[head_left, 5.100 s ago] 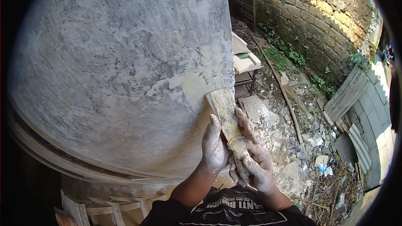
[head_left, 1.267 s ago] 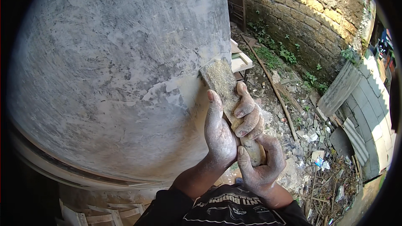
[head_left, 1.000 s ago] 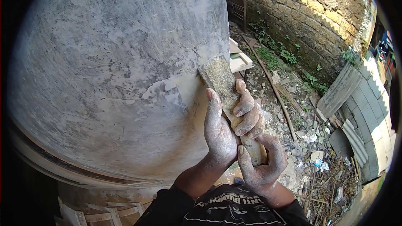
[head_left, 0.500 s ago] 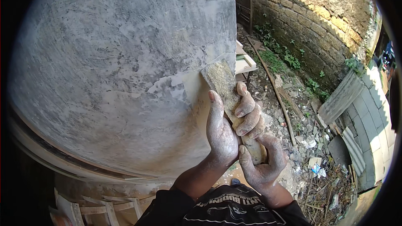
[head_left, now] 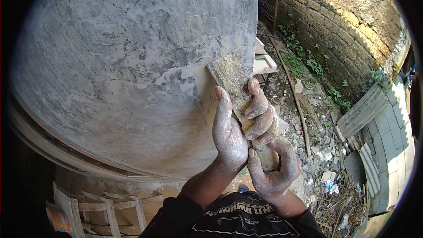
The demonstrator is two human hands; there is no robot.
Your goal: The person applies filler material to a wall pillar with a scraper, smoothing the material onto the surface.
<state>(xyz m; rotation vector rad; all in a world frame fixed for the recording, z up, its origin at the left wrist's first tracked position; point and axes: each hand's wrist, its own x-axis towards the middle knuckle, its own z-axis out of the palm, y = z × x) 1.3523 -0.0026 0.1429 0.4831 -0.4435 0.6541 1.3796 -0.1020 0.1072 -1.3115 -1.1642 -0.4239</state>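
Observation:
A long, flat, gritty strip (head_left: pixel 231 74), grainy and tan-grey like worn sandpaper, slants upward before me. My left hand (head_left: pixel 234 132), coated in pale dust, wraps round its middle; the thumb points up along one side and the fingers curl over the other. The strip's smoother, rounded lower end lies in my right hand (head_left: pixel 275 174), between thumb and forefinger. Behind the strip's upper end stands a grey plastered wall (head_left: pixel 123 61) with patchy, lighter smears near its right edge. Whether the strip touches the wall, I cannot tell.
A white board-like piece (head_left: pixel 264 65) juts out past the wall's edge. Rubble and litter (head_left: pixel 326 154) cover the ground on the right, with a long pole (head_left: pixel 293 92) lying across. An old brick wall (head_left: pixel 330 26) rises beyond. At lower left stands a wooden frame (head_left: pixel 110 216).
Both hands and the strip have shifted slightly up and left in view, with the grip unchanged. The wall's edge and the surroundings sit a little further right as the view moved.

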